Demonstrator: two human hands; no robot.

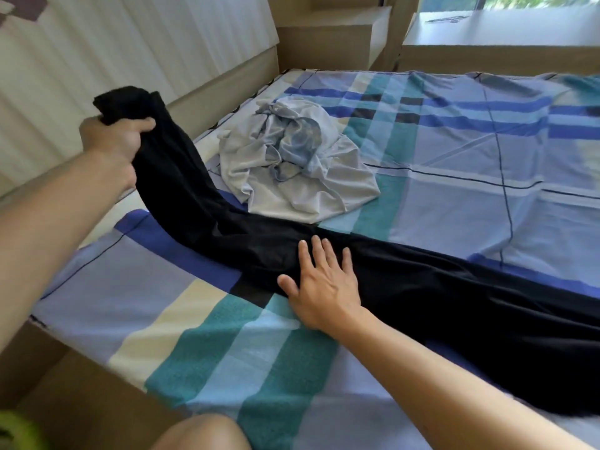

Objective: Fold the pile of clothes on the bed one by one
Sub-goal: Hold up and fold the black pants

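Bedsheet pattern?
Bedsheet: plaid of blue, lavender, teal and cream blocks with thin dark lines; head view.

Two hands, one garment, one heap

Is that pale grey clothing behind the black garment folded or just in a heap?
In a heap, not folded: the pale grey clothing lies crumpled, with bunched wrinkles and loose edges, on the checked bed sheet.

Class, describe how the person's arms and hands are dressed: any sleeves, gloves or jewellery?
The left hand and right hand are bare: no gloves, rings or watch show. The left forearm and right forearm are bare too, with no sleeve in view.
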